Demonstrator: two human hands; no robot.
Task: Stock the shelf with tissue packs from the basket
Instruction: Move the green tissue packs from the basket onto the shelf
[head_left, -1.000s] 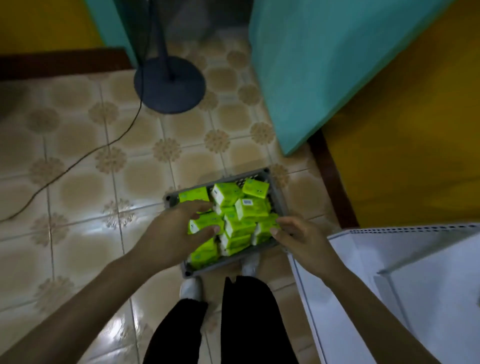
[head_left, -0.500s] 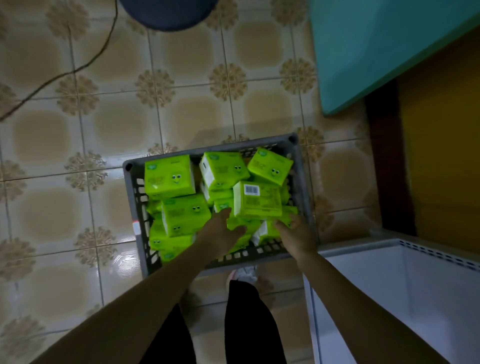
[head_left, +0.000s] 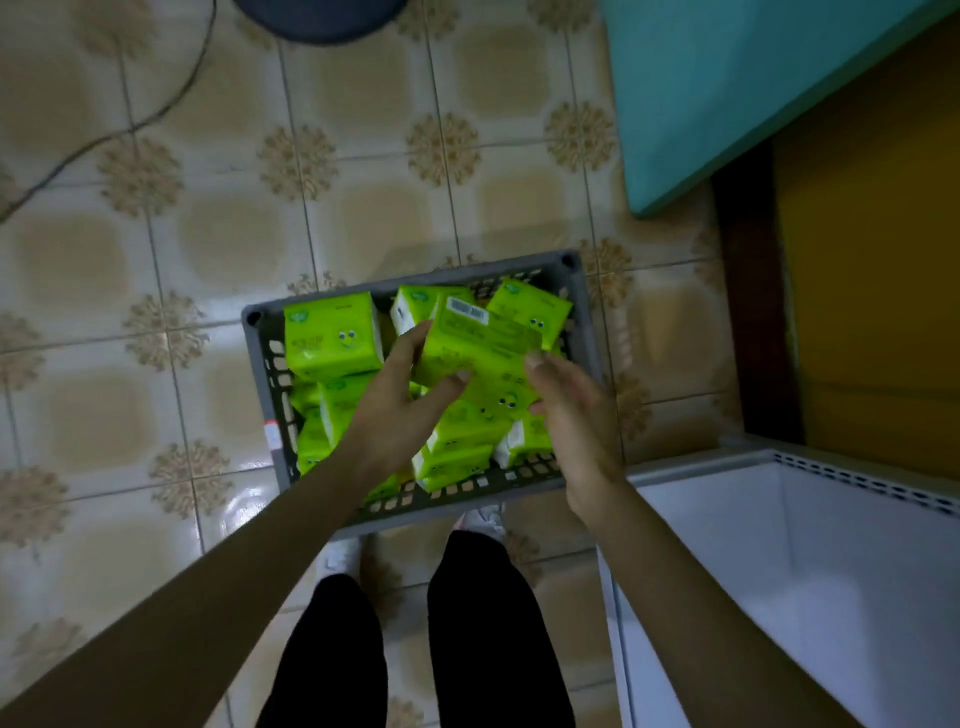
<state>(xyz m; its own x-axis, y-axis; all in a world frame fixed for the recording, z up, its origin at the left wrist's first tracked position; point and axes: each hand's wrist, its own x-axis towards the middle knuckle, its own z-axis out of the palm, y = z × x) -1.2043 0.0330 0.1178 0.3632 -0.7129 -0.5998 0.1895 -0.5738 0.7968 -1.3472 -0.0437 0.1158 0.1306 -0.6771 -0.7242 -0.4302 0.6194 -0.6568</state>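
Basket (head_left: 258, 364): grey, on the floor before our feet, heaped with green packs (head_left: 332, 338).
Left hand (head_left: 400, 400): clasps the left end of the held pack.
Held pack (head_left: 478, 343): barcode up, at the top of the heap, between both hands.
Right hand (head_left: 571, 415): grasps its right end.
Shelf (head_left: 779, 545): white, just right of the basket.
Handling: we squeeze evenly, lift clear of neighbours, then swing right.
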